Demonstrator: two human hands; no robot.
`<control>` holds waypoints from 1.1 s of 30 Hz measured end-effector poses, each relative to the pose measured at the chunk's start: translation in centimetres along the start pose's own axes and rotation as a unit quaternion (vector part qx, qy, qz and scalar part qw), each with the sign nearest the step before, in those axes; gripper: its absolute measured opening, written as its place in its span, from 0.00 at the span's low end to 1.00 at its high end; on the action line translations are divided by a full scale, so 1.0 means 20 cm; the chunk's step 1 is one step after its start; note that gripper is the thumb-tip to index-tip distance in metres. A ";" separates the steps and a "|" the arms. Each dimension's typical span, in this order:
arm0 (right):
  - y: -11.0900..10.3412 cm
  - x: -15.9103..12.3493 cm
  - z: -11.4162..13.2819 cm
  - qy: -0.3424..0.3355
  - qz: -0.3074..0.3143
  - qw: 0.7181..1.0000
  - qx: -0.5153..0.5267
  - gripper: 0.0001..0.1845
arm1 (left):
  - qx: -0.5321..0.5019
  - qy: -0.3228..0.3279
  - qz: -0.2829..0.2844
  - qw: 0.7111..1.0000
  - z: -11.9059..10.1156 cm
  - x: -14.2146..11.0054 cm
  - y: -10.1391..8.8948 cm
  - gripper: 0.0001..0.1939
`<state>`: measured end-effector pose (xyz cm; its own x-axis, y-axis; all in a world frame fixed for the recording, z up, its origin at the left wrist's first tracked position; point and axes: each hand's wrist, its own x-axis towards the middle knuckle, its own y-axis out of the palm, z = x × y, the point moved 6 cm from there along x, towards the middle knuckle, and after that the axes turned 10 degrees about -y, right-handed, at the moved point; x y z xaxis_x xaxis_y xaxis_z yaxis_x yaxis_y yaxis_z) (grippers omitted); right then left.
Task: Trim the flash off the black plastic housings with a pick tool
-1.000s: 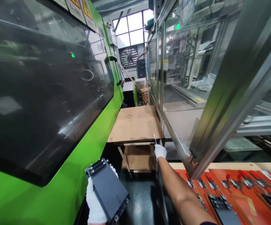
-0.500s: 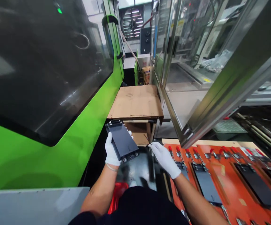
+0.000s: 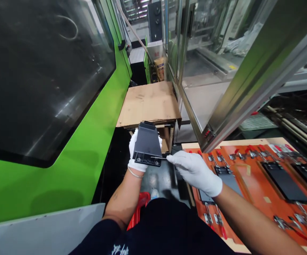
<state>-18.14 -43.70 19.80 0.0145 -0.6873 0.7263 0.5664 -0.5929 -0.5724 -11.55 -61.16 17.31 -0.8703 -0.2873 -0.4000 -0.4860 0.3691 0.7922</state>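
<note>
Head camera, left to right:
- Green moulding machine [image 3: 63,177] fills the left of the frame, its dark window above.
- Left hand [image 3: 136,156], white-gloved, grasps a dark grey plate [image 3: 147,145] at lower centre, the fingers mostly hidden behind it.
- Cardboard sheet [image 3: 148,102] lies on a stand just above the plate.
- Right hand [image 3: 196,173], gloved, pinches a thin metal tool [image 3: 160,158] whose tip reaches the plate's lower edge; its grip end is hidden.
- Orange fixture board [image 3: 251,184] at lower right holds more dark plates [image 3: 283,182].
</note>
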 end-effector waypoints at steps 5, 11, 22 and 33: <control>0.03 -0.03 -0.02 -0.009 -0.012 1.000 0.003 0.27 | -0.022 -0.012 -0.023 0.999 0.03 0.00 0.01 0.31; 0.06 -0.03 -0.03 -0.013 -0.018 1.000 0.006 0.23 | -0.061 0.045 -0.033 0.997 0.01 0.00 -0.04 0.25; 0.03 0.00 0.00 -0.017 -0.066 0.998 -0.005 0.21 | -0.076 0.050 -0.031 0.995 0.02 -0.05 -0.02 0.25; 0.07 0.01 -0.02 0.024 -0.058 0.996 0.070 0.12 | -0.092 0.057 -0.053 0.993 0.03 -0.07 -0.05 0.20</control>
<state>-17.71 -44.91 18.92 -0.0957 -0.6394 0.7629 0.6708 -0.6077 -0.4252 -9.96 -60.59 16.84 -0.7956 -0.4180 -0.4385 -0.5416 0.1666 0.8239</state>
